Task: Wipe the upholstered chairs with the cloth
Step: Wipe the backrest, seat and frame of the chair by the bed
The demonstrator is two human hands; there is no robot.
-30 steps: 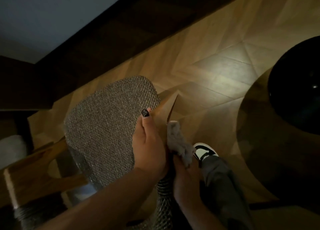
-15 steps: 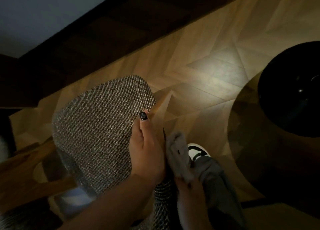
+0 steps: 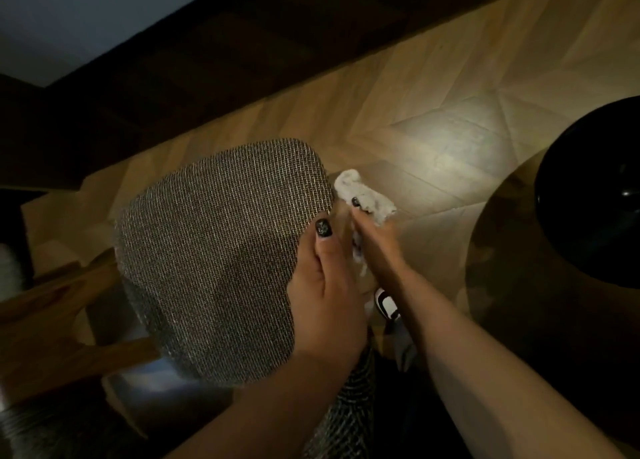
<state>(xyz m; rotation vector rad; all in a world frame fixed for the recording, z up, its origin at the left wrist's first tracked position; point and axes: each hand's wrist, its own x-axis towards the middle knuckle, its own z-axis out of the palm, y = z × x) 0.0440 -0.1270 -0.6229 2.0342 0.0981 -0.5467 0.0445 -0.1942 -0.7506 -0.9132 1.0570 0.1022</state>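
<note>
The cloth [image 3: 366, 203], pale and bunched, is now beside the top right corner of the upholstered chair back [image 3: 221, 250]; one second ago it was lower, near the middle of that edge and close above the shoe [image 3: 387, 304]. The right hand [image 3: 375, 247] grips the cloth with curled fingers and has carried it upward along the far side of the back. The left hand [image 3: 327, 306] still holds the near edge, thumb on the woven fabric, other fingers hidden behind. I judge that one upward stroke is almost finished and this edge is nearly wiped. Around are the wooden floor [image 3: 433, 112] and a dark round table [image 3: 588, 188] on the right.
</note>
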